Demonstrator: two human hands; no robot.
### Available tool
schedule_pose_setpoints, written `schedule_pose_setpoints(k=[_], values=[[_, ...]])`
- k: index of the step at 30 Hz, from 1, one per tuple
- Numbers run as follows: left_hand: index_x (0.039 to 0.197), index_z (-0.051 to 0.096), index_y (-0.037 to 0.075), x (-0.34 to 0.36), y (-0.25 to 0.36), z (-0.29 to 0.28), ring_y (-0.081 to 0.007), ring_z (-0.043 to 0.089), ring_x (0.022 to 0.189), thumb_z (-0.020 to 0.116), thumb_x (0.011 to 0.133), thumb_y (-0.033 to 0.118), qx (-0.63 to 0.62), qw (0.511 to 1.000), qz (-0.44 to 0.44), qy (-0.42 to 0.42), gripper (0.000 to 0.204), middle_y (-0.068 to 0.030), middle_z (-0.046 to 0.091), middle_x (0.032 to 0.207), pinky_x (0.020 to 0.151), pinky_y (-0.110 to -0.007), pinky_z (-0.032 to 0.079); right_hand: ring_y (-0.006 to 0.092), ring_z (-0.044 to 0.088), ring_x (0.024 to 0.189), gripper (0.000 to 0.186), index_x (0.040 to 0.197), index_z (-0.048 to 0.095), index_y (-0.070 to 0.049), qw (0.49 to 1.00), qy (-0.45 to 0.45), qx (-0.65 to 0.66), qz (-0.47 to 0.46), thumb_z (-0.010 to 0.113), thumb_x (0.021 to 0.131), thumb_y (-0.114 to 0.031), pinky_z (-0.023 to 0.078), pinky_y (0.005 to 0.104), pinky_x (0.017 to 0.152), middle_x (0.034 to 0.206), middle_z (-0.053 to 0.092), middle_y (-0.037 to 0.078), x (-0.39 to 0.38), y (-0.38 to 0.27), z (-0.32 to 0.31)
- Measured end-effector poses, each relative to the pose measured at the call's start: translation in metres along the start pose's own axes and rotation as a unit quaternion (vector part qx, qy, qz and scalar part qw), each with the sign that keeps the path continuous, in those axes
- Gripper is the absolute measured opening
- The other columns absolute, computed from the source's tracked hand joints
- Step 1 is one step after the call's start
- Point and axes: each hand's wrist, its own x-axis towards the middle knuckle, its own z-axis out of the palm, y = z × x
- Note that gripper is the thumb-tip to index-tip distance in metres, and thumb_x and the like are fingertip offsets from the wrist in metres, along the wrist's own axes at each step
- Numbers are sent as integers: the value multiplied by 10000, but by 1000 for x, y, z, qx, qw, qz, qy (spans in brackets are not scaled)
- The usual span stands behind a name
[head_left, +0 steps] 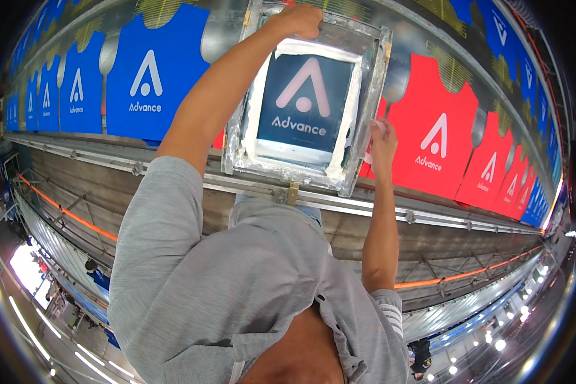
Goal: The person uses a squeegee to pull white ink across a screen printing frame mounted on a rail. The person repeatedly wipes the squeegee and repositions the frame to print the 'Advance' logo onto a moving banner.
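- hands of one person reach forward over a long bench [429, 221] that runs across the view, seen from a camera on the person's head.
- left hand [299, 19] is closed over the far edge of a metal-framed printing screen [306, 96], gripping the frame at its top.
- right hand [383, 137] presses against the frame's right side, its fingers curled around a small pale object; what that object is cannot be told.
- the printing screen lies flat on the bench between the two hands, its dark mesh showing a pale logo shape, with white ink smeared along the inner edges of the frame.
- a row of blue vests [150, 77] with white logos lies to the left of the screen, stretching away along the bench.
- a row of red vests [438, 137] with white logos lies to the right; the nearest one sits just beside the right hand.
- metal rail [96, 159] runs along the bench's near edge.
- the person wears a grey sleeved top [237, 288].
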Motion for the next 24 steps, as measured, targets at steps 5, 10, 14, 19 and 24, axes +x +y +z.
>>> schedule_pose_setpoints(k=[5, 10, 14, 19, 24], values=[[1040, 755, 128, -70, 22, 60, -350, 706, 920, 648, 740, 129, 2, 989, 4, 146, 319, -177, 727, 961, 762, -492, 556, 110, 536, 644, 380, 1131, 665, -4, 999, 3, -33, -13, 737, 864, -264, 451, 289, 590, 822, 644, 48, 2, 2, -2], [981, 714, 81, -198, 61, 181, -322, 693, 882, 612, 720, 45, -40, 969, 29, 244, 283, -136, 719, 932, 749, -474, 532, 200, 637, 815, 362, 1078, 701, -4, 993, 34, -78, -80, 738, 849, -283, 504, 347, 766, 921, 708, 128, 19, 13, -2], [1142, 657, -8, -296, 94, 228, -331, 624, 1154, 591, 718, -8, -56, 948, 73, 306, 429, -167, 668, 1195, 966, -424, 498, 213, 654, 877, 343, 1071, 719, -11, 980, 74, -118, -140, 726, 857, -279, 505, 358, 809, 946, 722, 147, 13, 0, 1], [1092, 675, 28, -315, 75, 216, -336, 652, 1080, 622, 672, -28, -101, 944, 77, 305, 427, -145, 692, 1133, 920, -440, 522, 169, 626, 823, 303, 1039, 734, -9, 987, 80, -38, -136, 696, 890, -270, 495, 324, 756, 892, 708, 101, -17, -25, 23], [990, 703, 97, -346, -29, 185, -338, 675, 891, 649, 678, 13, -99, 971, 13, 219, 328, -119, 707, 944, 759, -458, 525, 114, 574, 713, 318, 1050, 722, 10, 971, 82, -8, -224, 694, 904, -271, 467, 277, 645, 823, 668, 45, -24, -10, 124]])
